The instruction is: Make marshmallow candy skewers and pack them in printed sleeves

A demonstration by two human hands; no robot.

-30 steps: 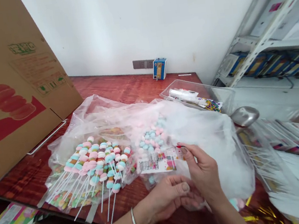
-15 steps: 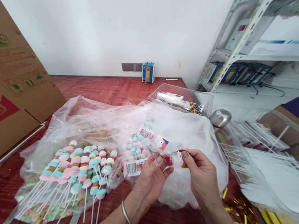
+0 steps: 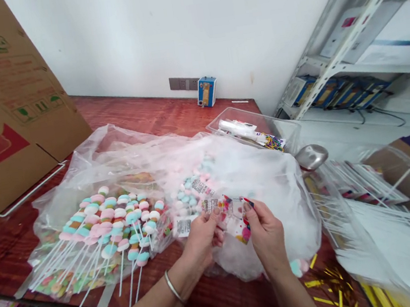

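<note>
Between my hands is a small clear plastic packet point(image 3: 233, 214) printed with coloured dots and dark lettering. The fingers of my left hand point(image 3: 205, 232) are closed on its left edge. My right hand point(image 3: 266, 231) pinches its right edge between thumb and finger. Under and beyond both hands spreads a large clear bag point(image 3: 271, 190) with pink, blue and white marshmallows point(image 3: 186, 194) inside. Another printed packet point(image 3: 183, 226) lies just left of my left hand. Further left, a pile of marshmallow sticks point(image 3: 103, 221) rests on a plastic bag of gummy candies point(image 3: 51, 286).
At the left stands a tall cardboard box point(image 3: 3, 100). A clear tray point(image 3: 219, 119) with packets and a metal scoop point(image 3: 312, 157) sit right of the big bag. White sticks point(image 3: 376, 231) fill a container at right, near gold tinsel point(image 3: 334, 285). Metal shelving point(image 3: 317, 87) rises behind.
The packet between my hands is spread flatter and shows more of its print. My right hand has come slightly left. The whole view has shifted a little.
</note>
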